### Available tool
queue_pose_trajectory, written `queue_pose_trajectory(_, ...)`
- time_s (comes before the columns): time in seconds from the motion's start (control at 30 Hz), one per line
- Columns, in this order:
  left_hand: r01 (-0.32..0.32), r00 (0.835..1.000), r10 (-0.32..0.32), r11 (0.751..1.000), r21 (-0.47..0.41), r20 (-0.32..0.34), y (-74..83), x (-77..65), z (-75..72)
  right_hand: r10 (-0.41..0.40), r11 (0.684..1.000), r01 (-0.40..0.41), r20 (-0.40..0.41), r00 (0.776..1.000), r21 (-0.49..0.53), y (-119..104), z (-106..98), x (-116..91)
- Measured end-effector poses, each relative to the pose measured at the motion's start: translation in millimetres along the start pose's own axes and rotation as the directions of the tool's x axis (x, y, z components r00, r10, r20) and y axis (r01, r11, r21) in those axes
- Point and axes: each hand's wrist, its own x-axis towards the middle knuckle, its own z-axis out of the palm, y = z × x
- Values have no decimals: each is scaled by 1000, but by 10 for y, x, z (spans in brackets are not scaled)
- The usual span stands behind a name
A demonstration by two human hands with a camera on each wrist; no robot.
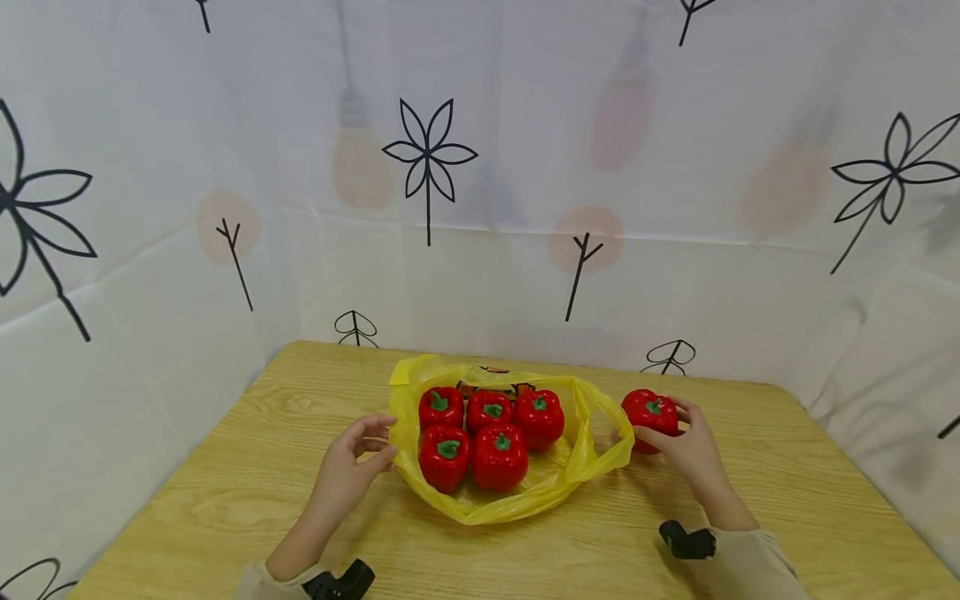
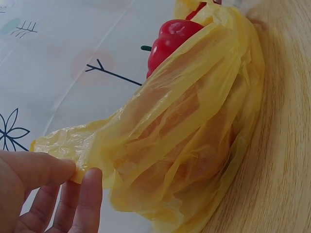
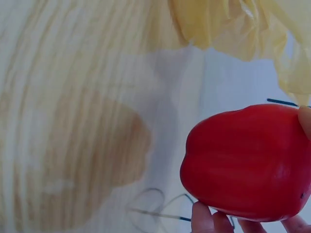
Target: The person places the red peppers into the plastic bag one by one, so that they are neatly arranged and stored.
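A yellow plastic bag (image 1: 517, 504) lies with its mouth spread wide on the table, several red bell peppers (image 1: 500, 458) with green stems inside it. My left hand (image 1: 348, 467) pinches the bag's left edge between thumb and fingers; in the left wrist view the thin film (image 2: 92, 145) is caught at the fingertips. To the right of the bag, my right hand (image 1: 686, 437) grips another red bell pepper (image 1: 647, 412), thumb on one side and fingers on the other. The right wrist view shows this pepper (image 3: 248, 162) held above the wooden surface.
The wood-grain table (image 1: 300, 417) reaches back to a white curtain (image 1: 487, 275) printed with flowers and twigs. One handle loop (image 1: 611, 421) of the bag stands close beside the right hand. Black wrist cameras (image 1: 686, 542) sit on both forearms.
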Motion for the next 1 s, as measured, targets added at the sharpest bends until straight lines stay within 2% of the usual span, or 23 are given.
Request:
queue_pose_trajectory(0.43, 1, 1000, -1, 1000, 6, -3, 27, -11, 2, -17, 1000, 18, -80, 997, 4, -141, -90, -13)
queue_pose_trajectory(0.6, -8, 1000, 8, 1000, 2, 0, 16, -12, 0, -37, 999, 39, -62, 997, 20, -247, -131, -78)
queue_pose_trajectory(0.8, -5, 1000, 5, 1000, 7, -1, 6, -6, -3, -51, 999, 51, -82, 995, 3, -344, -156, -149)
queue_pose_trajectory(1.0, -3, 1000, 3, 1000, 16, -4, 3, -1, -2, -104, 995, 104, -104, 989, 0, -434, -177, -212)
